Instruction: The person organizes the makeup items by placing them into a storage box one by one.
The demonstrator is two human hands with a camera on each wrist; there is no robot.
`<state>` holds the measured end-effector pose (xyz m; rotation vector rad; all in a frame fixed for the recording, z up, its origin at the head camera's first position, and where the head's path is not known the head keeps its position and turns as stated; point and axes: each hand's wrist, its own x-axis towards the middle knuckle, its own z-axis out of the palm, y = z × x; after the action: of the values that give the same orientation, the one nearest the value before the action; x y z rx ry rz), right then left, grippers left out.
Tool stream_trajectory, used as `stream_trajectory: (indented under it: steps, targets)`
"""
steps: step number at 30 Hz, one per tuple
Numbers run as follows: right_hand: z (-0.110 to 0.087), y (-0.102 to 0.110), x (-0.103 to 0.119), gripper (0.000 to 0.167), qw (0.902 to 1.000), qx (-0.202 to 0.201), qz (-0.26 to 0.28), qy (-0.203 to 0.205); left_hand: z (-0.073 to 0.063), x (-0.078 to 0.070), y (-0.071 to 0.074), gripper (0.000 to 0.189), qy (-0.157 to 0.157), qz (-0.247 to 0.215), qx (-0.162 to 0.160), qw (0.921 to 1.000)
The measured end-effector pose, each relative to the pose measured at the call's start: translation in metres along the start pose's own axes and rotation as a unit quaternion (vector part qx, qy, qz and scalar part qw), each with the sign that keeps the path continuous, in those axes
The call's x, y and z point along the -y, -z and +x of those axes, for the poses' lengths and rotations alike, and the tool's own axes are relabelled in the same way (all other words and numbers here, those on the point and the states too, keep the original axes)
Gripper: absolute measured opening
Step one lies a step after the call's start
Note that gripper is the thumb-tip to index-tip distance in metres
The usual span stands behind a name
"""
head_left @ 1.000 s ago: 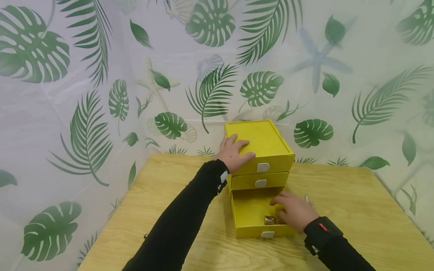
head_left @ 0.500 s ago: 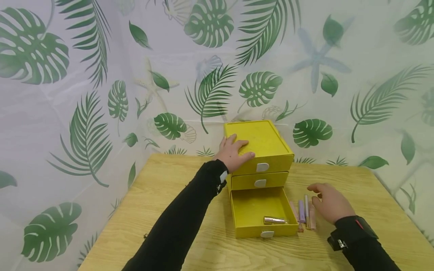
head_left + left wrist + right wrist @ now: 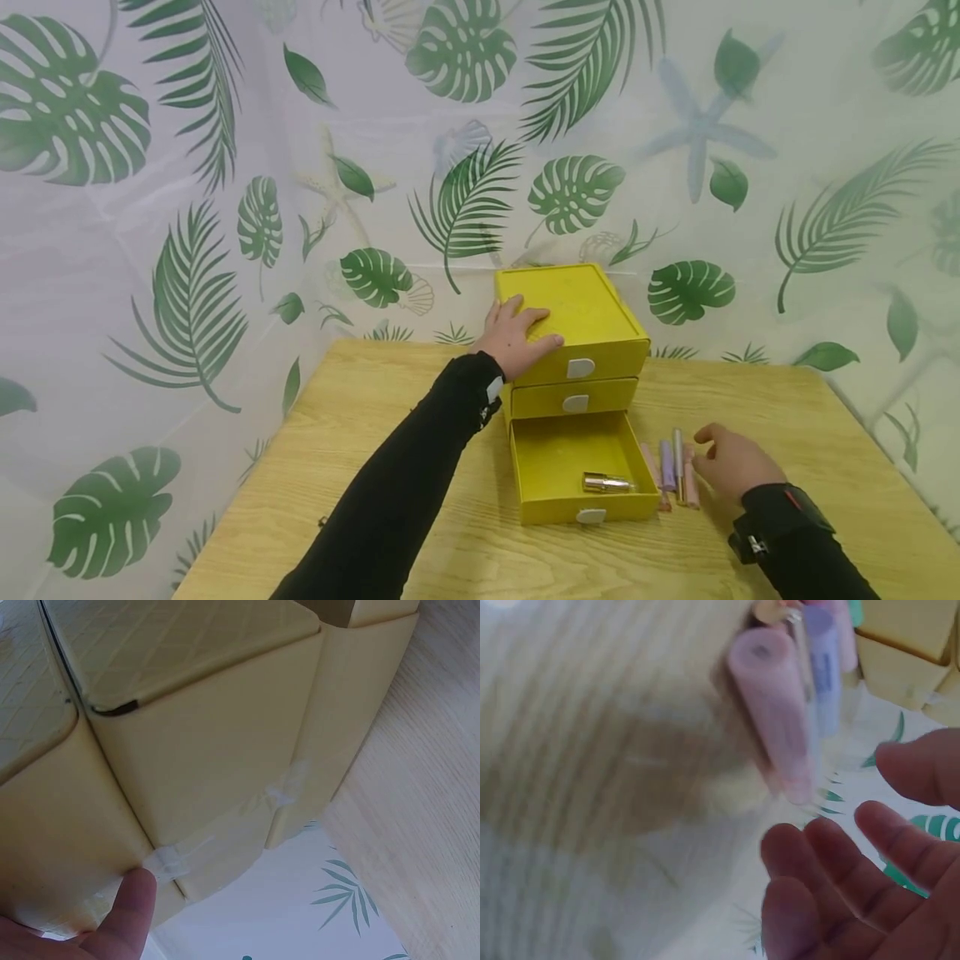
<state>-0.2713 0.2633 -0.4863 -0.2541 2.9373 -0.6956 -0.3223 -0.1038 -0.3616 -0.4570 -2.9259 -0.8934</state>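
Note:
My left hand (image 3: 515, 338) rests spread on the left edge of the top of a yellow drawer box (image 3: 592, 312). In the left wrist view a finger (image 3: 132, 911) touches clear tape on its side. The bottom drawer (image 3: 551, 512) is pulled out, with a shiny gold-pink lipstick tube (image 3: 606, 483) lying inside near its front. My right hand (image 3: 741, 465) is just right of a row of slim cosmetic tubes, holding nothing, fingers loosely bent. The nearest is a pink tube (image 3: 771, 705); beyond it lie a silver-and-gold tube (image 3: 678, 468) and a purple tube (image 3: 667, 467).
Another pink tube (image 3: 649, 464) lies against the drawer's right side. The two upper drawers (image 3: 607, 400) are closed, with white tabs. A leaf-printed sheet (image 3: 465, 125) hangs behind the wooden table (image 3: 390, 392).
My right hand has left the inside of the drawer and moved right, then down beside the tubes. The lipstick tube stays in the drawer. My left hand has not moved.

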Motion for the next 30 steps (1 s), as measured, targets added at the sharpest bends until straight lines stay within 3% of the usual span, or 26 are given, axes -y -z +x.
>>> stream_trajectory:
  steps: [11, 17, 22, 30]
  targets:
    - [0.005, -0.012, 0.008, 0.05, 0.9992, 0.022, -0.021, -0.026, -0.001, 0.001, -0.001, 0.066, 0.007, -0.008, -0.002, 0.9999]
    - [0.009, -0.023, -0.005, 0.043, 0.9976, 0.014, -0.053, -0.041, -0.003, 0.004, -0.004, 0.065, 0.007, -0.01, 0.003, 0.9999]
    - [0.008, -0.019, -0.015, 0.041, 0.9949, 0.001, -0.098, -0.021, -0.005, 0.005, -0.003, 0.065, 0.008, -0.006, 0.003, 0.9999]
    - [0.003, -0.016, -0.015, 0.013, 0.9919, 0.024, -0.119, -0.038, -0.005, 0.009, -0.001, 0.065, 0.012, -0.002, 0.002, 0.9999]
